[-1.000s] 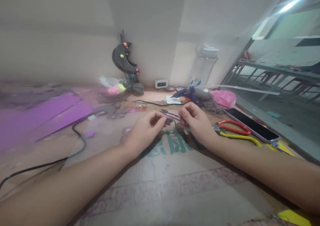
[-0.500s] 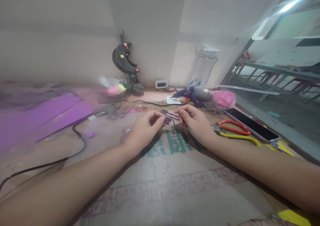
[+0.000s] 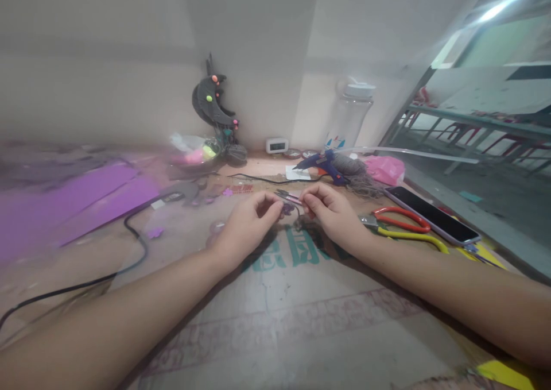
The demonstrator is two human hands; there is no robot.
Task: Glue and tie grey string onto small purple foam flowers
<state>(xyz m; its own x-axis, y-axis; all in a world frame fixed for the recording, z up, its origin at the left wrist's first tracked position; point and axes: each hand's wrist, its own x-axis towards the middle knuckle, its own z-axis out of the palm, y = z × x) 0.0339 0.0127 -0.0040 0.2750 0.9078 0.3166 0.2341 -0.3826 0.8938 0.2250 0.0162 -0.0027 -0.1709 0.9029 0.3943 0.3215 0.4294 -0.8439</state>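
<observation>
My left hand (image 3: 258, 215) is closed in a pinch, thumb against forefinger, on a small dark purple piece (image 3: 287, 208) that looks flower-like. Close by on the right, my right hand (image 3: 323, 206) is also pinched, its fingertips near the purple piece. What those fingers hold is too small to make out. A thin dark strand (image 3: 298, 217) curves below the gap between both hands. Just behind the fingertips, a slim pointed metal tool (image 3: 287, 196) shows, partly covered by my right hand.
Pliers with red and yellow handles (image 3: 404, 222) and a phone (image 3: 433, 215) lie to the right. A blue glue gun (image 3: 322, 163), grey yarn (image 3: 357, 172) and a bottle (image 3: 348, 117) stand behind. Purple sheets (image 3: 99, 200) and a black cable (image 3: 144, 246) are left.
My right hand has shifted slightly left, closer to my left hand. Both hands keep their pinch, and the purple piece shows a little differently at the left fingertips.
</observation>
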